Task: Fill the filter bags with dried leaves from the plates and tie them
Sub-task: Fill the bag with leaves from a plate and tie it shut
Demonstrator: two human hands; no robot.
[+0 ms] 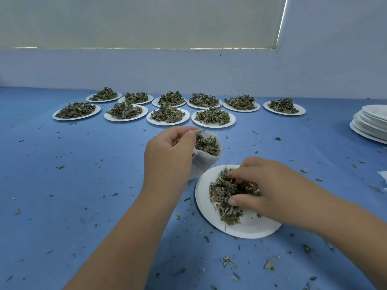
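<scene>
Left hand (pixel 169 151) closed on the rim of a white filter bag (pixel 206 162), holding its mouth open and tilted toward the near plate; some leaves already inside. Right hand (pixel 270 189) curled, thumb and fingers pinching into the dried leaves (pixel 226 197) heaped on the near plate (pixel 247 229), just right of the bag and almost touching it.

Filling step in hand, judging by this: bag partly loaded, a fair heap left on the plate, nothing tied yet. Next move calls for lifting the pinch clear, carrying it the short way up and left to the open mouth, and letting go well inside the rim to avoid more spill.

Farther out: ten full plates (pixel 167 117) in two rows at the far side of the blue worktop (pixel 62 185), well apart from both hands; a stack of empty plates (pixel 370 124) at the far right edge; loose leaf crumbs (pixel 228 261) scattered everywhere.
</scene>
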